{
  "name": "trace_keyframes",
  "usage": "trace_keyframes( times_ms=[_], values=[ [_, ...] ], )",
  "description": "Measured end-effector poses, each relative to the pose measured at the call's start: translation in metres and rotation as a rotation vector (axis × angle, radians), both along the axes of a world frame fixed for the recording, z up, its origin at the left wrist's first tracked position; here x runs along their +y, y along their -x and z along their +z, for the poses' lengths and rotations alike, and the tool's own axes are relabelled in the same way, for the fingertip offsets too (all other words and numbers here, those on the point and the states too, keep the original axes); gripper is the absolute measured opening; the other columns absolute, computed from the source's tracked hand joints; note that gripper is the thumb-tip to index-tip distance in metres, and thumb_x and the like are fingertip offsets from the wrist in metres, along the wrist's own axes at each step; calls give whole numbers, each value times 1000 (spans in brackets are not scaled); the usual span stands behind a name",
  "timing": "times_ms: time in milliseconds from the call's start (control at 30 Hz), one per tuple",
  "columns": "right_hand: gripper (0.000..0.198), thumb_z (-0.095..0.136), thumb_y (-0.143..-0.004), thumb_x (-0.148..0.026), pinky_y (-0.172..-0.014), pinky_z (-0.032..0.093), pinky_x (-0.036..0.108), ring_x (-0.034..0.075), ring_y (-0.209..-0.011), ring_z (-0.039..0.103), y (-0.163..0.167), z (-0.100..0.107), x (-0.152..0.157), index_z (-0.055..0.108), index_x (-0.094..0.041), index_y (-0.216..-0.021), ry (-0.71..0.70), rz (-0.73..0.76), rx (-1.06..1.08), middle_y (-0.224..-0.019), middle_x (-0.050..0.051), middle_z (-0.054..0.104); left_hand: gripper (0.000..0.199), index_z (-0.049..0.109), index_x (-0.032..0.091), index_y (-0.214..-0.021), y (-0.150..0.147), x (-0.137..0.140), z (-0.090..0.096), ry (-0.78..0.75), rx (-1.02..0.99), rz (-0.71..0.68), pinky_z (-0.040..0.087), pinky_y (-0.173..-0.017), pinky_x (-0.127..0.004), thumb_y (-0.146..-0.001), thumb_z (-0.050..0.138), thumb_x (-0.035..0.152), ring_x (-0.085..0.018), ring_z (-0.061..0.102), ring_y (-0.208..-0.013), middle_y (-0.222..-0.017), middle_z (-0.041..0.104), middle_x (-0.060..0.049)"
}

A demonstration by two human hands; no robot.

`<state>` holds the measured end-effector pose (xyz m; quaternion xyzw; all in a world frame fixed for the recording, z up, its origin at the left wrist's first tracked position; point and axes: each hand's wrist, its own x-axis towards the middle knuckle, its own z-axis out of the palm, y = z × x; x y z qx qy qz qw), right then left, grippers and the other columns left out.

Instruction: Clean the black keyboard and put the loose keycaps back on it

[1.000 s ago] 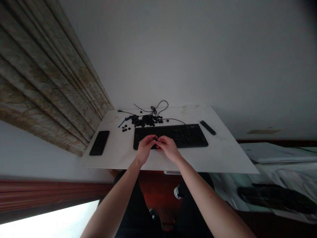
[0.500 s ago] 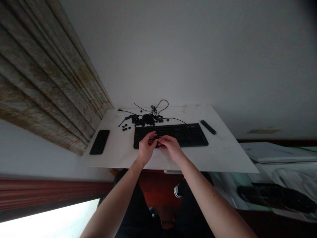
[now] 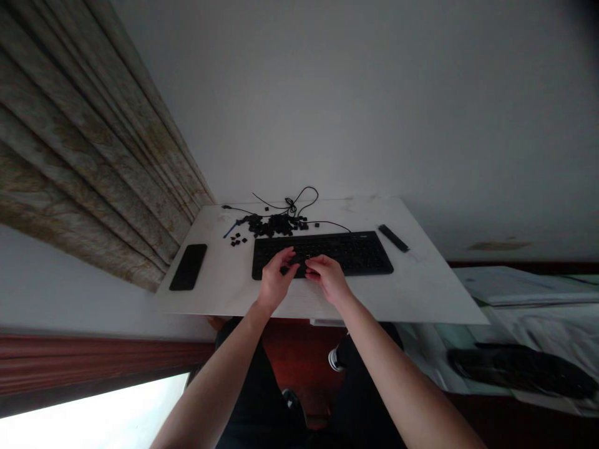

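A black keyboard (image 3: pixel 365 254) lies flat on the white table. Over its left half is my left hand (image 3: pixel 276 277), thumb and fingers curved with a gap between them and nothing visible inside. My right hand (image 3: pixel 330 277) is just to the right, above the keyboard's front edge near the middle. Its fingertips are drawn together in a pinch, and whatever they hold is too small to name. A tiny pale spot shows by those fingertips. Behind the keyboard's left part lies a heap of loose black keycaps (image 3: pixel 279 224).
A black cable (image 3: pixel 306 189) loops behind the heap. Left of the heap lies a thin blue tool (image 3: pixel 229 231). A black phone (image 3: pixel 188 267) rests at the table's left, and a dark narrow bar (image 3: pixel 393 238) at the right. A patterned curtain (image 3: pixel 98 137) hangs at left.
My right hand has shifted slightly right, away from my left hand, so a gap now shows between their fingertips. The left hand has stayed nearly in place, its thumb and fingers apart.
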<state>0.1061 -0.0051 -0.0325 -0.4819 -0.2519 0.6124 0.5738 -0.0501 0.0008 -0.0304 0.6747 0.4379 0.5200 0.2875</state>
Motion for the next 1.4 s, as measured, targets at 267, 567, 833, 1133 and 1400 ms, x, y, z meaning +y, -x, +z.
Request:
trace_keyframes(
  times_ms=[267,567,833,1133,1400],
  values=[
    [35,88,-52,-38,-58,52,27,12,-58,58,0,-1,-6,67,-19,-73,-2,1,-49,-62,-3,62,38,61,22,-126,1,-2,-1,-45,87,21,60,-81,-31,-88,67,22,-15,71,-87,-104,74,-6],
    [38,81,-62,-50,-54,48,28,14,-55,57,-31,-20,-31,71,-18,-80,-56,27,-287,-66,1,66,25,67,19,-115,-13,-7,-6,-21,145,-18,60,-77,-29,-90,64,24,-15,69,-83,-100,74,-6],
    [44,68,-74,-58,-57,52,31,17,-61,61,-120,-32,-44,73,-17,-89,-98,-123,-594,-75,7,70,21,68,19,-111,-57,-13,-15,-83,221,-230,58,-84,-31,-94,55,18,-16,69,-93,-105,72,-7],
    [16,74,-69,-25,-48,45,24,16,-55,60,-192,-17,-7,62,-19,-78,68,-119,-918,-62,1,65,23,67,21,-113,-83,-18,-31,-232,468,-258,54,-96,-44,-96,52,18,-22,66,-107,-109,71,-8],
    [10,73,-67,-12,-40,38,18,11,-47,57,-193,6,15,67,-16,-73,211,85,-943,-53,0,63,31,66,21,-113,-94,-16,-24,-139,304,-253,54,-93,-38,-95,43,11,-19,64,-102,-107,68,-8]
  ],
)
